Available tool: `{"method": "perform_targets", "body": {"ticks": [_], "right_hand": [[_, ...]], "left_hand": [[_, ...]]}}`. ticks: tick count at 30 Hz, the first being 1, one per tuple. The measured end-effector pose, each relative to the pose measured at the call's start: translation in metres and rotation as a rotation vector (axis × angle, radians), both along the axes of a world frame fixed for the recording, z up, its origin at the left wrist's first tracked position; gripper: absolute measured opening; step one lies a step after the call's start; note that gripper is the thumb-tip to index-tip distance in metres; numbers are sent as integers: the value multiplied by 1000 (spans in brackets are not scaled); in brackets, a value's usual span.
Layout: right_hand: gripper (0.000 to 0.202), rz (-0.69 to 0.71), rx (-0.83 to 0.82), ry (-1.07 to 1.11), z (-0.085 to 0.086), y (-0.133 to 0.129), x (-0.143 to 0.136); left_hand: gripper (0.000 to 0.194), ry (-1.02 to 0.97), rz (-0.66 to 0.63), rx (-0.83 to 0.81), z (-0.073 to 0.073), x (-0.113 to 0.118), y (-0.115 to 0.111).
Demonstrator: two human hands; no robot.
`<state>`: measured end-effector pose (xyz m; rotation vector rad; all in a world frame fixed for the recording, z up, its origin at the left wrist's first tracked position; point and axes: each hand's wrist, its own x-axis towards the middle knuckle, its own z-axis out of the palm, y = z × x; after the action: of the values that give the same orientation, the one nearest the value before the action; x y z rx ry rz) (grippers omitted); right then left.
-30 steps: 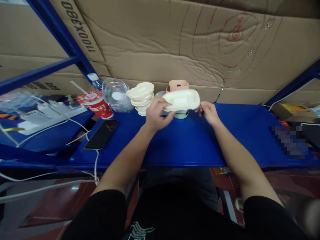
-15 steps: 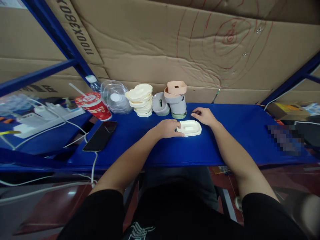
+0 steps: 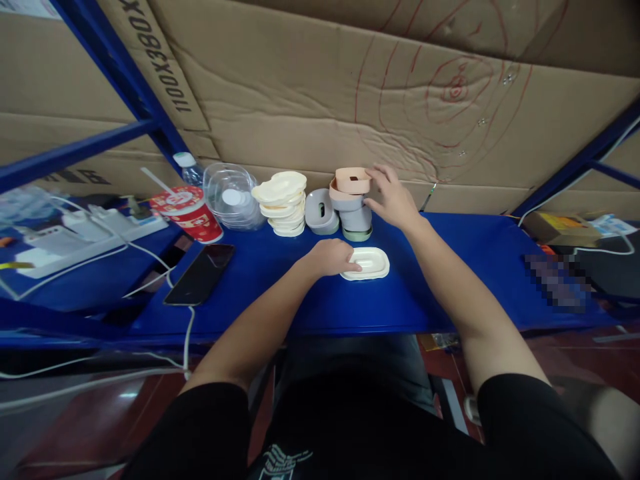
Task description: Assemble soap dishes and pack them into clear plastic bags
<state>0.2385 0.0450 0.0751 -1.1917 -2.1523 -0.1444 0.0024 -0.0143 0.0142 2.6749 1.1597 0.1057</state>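
My left hand [image 3: 331,257] grips the left end of a shallow cream oval tray [image 3: 374,263], its thumb over the rim. The tray lies flat on the blue table. My right hand [image 3: 393,195] is at the right side of a stack of small boxes, fingers spread and nothing held. Its fingertips come close to the peach box [image 3: 353,181] on top; whether they touch it I cannot tell. Lower in the stack are grey boxes [image 3: 356,219] and a green one [image 3: 357,235]. Left of them leans a grey oval box [image 3: 321,212].
A pile of cream moulded pieces [image 3: 283,203] and nested clear plastic bowls [image 3: 234,212] stand at the back. Further left are a red paper cup [image 3: 200,223] with a straw, a bottle [image 3: 189,168] and a phone [image 3: 201,273]. Cardboard [image 3: 280,93] walls off the back.
My right hand has risen from the table beside the tray to the top of the box stack, its fingers spreading. The left hand keeps its grip, and the tray sits slightly further left in view.
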Motion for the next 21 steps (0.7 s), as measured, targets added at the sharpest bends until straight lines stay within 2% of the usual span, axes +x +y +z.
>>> {"method": "perform_targets", "body": {"ticks": [3,6,10,13,15,17,19,21], "right_hand": [[48,52,5,-31,7,15,-3],[37,76,-4,36,10,20,-2],[40,21,67,256,12,4,6],[53,-9,71,517,8,-20,17],[61,-8,-25,686,1,-38,24],[64,45,-221,833,-9,-55,27],[62,147,-459,950,-22,-69,25],[58,219,-638,1049,-34,-80,18]], "left_hand": [[44,2,36,-7,2,-1,-1],[40,10,42,5,5,-1,-3],[38,-76,73,38,6,-1,-4],[41,-371,177,211,5,-2,-3],[64,-625,222,381,5,-2,-3],[95,-784,188,511,6,-2,-4],[113,-792,109,573,7,-1,-6],[111,-716,57,585,7,1,-7]]}}
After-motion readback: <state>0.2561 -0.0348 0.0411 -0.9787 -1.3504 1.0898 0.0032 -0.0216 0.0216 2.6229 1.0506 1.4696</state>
